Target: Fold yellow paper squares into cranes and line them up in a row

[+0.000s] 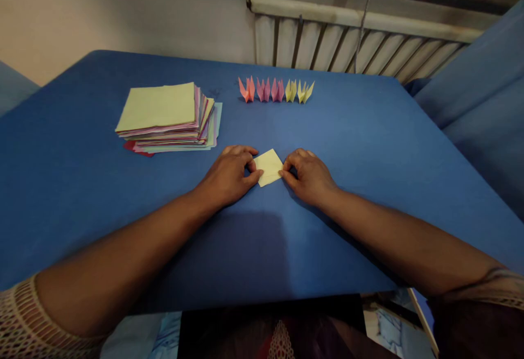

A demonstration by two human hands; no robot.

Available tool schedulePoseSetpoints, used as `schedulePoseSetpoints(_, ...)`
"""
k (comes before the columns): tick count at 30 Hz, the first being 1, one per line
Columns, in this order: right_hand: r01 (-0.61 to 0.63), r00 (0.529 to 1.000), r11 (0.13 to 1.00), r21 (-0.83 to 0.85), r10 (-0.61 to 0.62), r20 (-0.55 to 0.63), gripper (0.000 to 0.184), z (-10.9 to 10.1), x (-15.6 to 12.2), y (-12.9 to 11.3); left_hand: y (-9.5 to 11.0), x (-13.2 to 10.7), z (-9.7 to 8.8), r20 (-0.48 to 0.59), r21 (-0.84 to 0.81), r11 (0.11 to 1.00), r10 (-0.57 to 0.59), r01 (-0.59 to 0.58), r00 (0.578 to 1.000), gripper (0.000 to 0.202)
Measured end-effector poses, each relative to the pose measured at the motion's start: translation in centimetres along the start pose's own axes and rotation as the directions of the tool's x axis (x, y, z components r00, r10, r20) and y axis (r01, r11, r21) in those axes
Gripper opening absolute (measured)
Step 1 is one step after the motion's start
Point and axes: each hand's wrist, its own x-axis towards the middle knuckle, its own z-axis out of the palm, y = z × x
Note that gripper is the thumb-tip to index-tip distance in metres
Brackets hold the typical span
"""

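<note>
A small folded yellow paper [270, 167] lies between my two hands on the blue table. My left hand [237, 171] pinches its left edge, the thumb on top and the fingers curled behind. At the opposite corner, my right hand [307, 173] grips the paper between thumb and forefinger. Beyond the hands stands a row of folded paper figures with pointed tips: an orange one [247, 90], a pink one [263, 90], a second pink one [277, 91], a yellow one [291, 91] and another yellow one [305, 92] at the right end.
A thick stack of coloured paper sheets [158, 109] sits left of the row, a red sheet [139, 148] poking out underneath. The blue table [368, 146] reaches back towards a white radiator [311, 42]. Blue curtain cloth [483, 97] hangs at the right.
</note>
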Motion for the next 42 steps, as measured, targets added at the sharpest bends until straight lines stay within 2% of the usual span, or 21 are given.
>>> schedulePoseSetpoints(3,0.042,0.999,0.999,0.006,-0.043,0.015,0.009,-0.2,-0.3,0.0,0.0,-0.1,0.1,-0.047,0.002,0.999,0.047,-0.047,0.998,0.011)
schedulePoseSetpoints(5,0.083,0.996,0.997,-0.003,-0.083,0.04,0.015,-0.5,-0.5,-0.1,0.2,-0.2,0.0,-0.051,0.027,0.992,0.122,-0.121,0.991,0.012)
schedulePoseSetpoints(8,0.103,0.993,0.995,-0.019,-0.102,0.057,0.019,-0.7,-0.7,0.0,0.8,-0.5,-0.2,0.031,0.059,0.969,0.238,-0.239,0.971,0.022)
schedulePoseSetpoints(10,0.095,0.994,0.995,-0.018,-0.094,0.05,0.02,-0.7,-0.7,0.1,1.3,-0.6,-0.3,0.08,0.073,0.959,0.269,-0.274,0.96,0.024)
schedulePoseSetpoints(13,0.091,0.995,0.996,-0.008,-0.091,0.039,0.021,-0.8,-0.7,0.1,1.7,-0.8,-0.7,0.098,0.114,0.95,0.28,-0.291,0.955,0.028)
schedulePoseSetpoints(17,0.097,0.995,0.995,0.004,-0.097,0.034,0.019,-1.2,-1.2,-0.6,1.3,-0.7,-1.0,0.089,0.229,0.92,0.307,-0.319,0.948,0.022)
schedulePoseSetpoints(21,0.157,0.987,0.979,0.131,-0.162,0.024,0.014,-0.8,-1.7,-1.0,0.5,-0.5,-1.0,0.055,0.285,0.909,0.301,-0.304,0.952,0.027)
schedulePoseSetpoints(24,0.159,0.985,0.97,0.183,-0.142,-0.101,0.019,-0.2,-1.0,0.1,0.5,-0.3,-0.9,0.059,0.299,0.912,0.277,-0.282,0.959,0.025)
schedulePoseSetpoints(27,0.083,0.981,0.987,0.14,-0.056,-0.183,0.03,0.3,0.3,1.7,1.1,-0.3,-0.8,0.068,0.308,0.917,0.246,-0.255,0.967,0.023)
schedulePoseSetpoints(29,0.046,0.987,0.986,0.158,-0.02,-0.162,0.029,0.4,1.0,2.5,1.5,-0.3,-0.8,0.062,0.294,0.927,0.225,-0.233,0.972,0.024)
schedulePoseSetpoints(32,0.042,0.995,0.987,0.157,-0.028,-0.094,0.023,0.2,1.2,2.5,1.6,-0.3,-0.7,0.065,0.263,0.936,0.223,-0.233,0.973,0.029)
schedulePoseSetpoints(37,-0.004,1.0,0.982,0.187,0.006,-0.009,0.014,-0.3,-0.1,0.5,0.9,-0.4,-0.4,0.057,0.176,0.952,0.244,-0.251,0.968,0.031)
schedulePoseSetpoints(42,0.034,0.994,0.97,0.241,-0.058,0.094,0.014,-0.7,-2.0,-1.1,0.2,-0.7,-0.4,0.104,0.059,0.959,0.27,-0.277,0.957,0.031)
